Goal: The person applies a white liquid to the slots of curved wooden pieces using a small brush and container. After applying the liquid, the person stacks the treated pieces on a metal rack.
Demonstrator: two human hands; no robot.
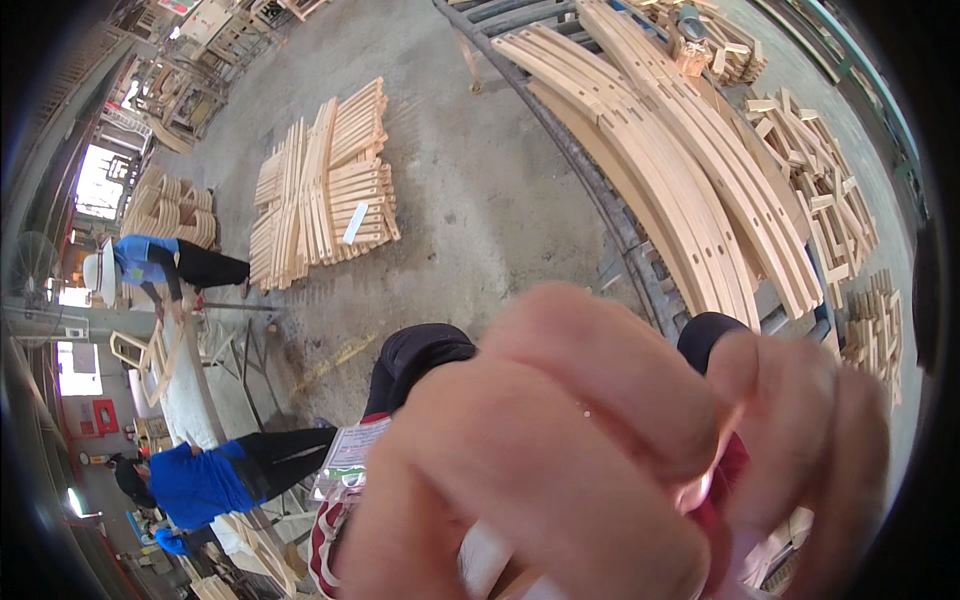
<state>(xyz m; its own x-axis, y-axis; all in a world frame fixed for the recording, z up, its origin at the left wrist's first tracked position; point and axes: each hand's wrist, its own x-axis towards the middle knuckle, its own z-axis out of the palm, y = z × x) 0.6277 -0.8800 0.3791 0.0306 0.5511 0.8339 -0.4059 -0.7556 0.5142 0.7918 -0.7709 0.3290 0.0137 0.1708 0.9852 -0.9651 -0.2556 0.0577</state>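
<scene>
Very close to the camera, my left hand (540, 440) fills the lower middle with its fingers curled in. Whatever it holds, if anything, is hidden behind the fingers; a small white patch shows below them. Beside it on the right, my right hand (800, 450) is bent downward and smeared by motion, so its grip is unclear. The two hands nearly touch. A clear card holder (350, 460) with a printed card hangs left of my left hand, next to a red-and-white strap (325, 545).
Long curved wooden slats (660, 150) lie on a dark metal rack at right. A stack of wooden bars (320, 190) stands on the concrete floor. At left, a person in a hat (150, 262) and a person in blue (205, 482) are at a long table (190, 395).
</scene>
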